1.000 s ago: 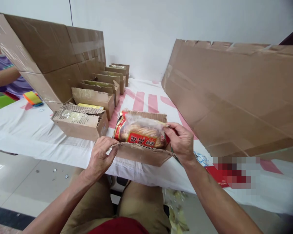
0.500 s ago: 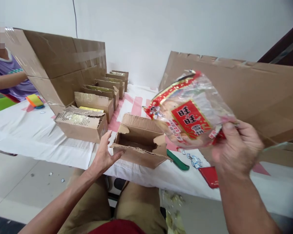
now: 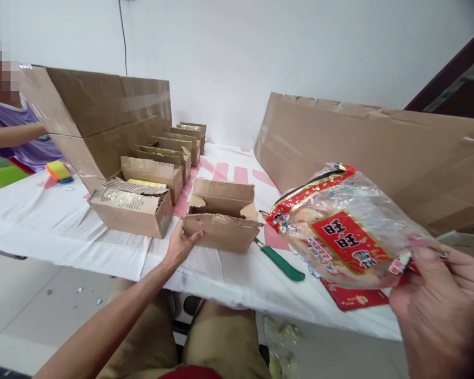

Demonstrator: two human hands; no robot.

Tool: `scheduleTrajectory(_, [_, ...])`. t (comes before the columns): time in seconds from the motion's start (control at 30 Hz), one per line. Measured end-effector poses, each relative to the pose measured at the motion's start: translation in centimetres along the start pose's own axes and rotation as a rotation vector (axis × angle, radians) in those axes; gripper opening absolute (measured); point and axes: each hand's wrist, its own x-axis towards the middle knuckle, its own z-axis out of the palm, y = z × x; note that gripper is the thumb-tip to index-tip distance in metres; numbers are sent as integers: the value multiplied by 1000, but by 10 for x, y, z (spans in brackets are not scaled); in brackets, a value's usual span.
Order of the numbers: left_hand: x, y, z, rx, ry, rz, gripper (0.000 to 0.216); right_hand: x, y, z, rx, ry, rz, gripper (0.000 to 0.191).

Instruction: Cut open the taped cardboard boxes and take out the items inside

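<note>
My left hand grips the near left corner of a small open cardboard box, with the thumb on its front wall. The box stands upright on the table with its torn flaps raised; its floor is hidden. At the right, my right hand pinches one end of a clear and red plastic snack bag with pale contents. It hangs tilted above the table. Below and left of the bag lies a green-handled knife, its blade mostly hidden by the box. A red packet lies partly under the bag.
Several small cardboard boxes stand in a row on the left of the white-covered table. Behind them rises a wall of large taped cartons. A large carton blocks the right back. Another person sits far left near tape rolls.
My right hand has carried the snack bag right and down. The small box has shifted slightly back and left, and my left hand has closed on its corner.
</note>
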Motion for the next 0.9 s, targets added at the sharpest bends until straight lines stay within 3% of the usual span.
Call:
scheduleTrajectory(0.2, [70,4,19,-32,-17,41,72,-3,12,-16,-59,-7,138,43])
scheduleTrajectory(0.3, [79,6,21,-24,-29,39,81,-12,18,-21,-129,-88,179,35])
scheduleTrajectory(0.5, [39,-10,-4,76,1,-74,91,-31,20,-22,-191,-363,184,26])
scheduleTrajectory(0.6, [7,-10,-23,240,51,26,86,-37,14,-21,-178,-434,186,25])
scheduleTrajectory(0.73, [-33,18,-33,333,-3,303,60,-44,2,-18,-180,-485,199,25])
scheduleTrajectory(0.9, [-50,54,-26,190,-194,253,51,-52,-20,-13,-189,-571,171,22])
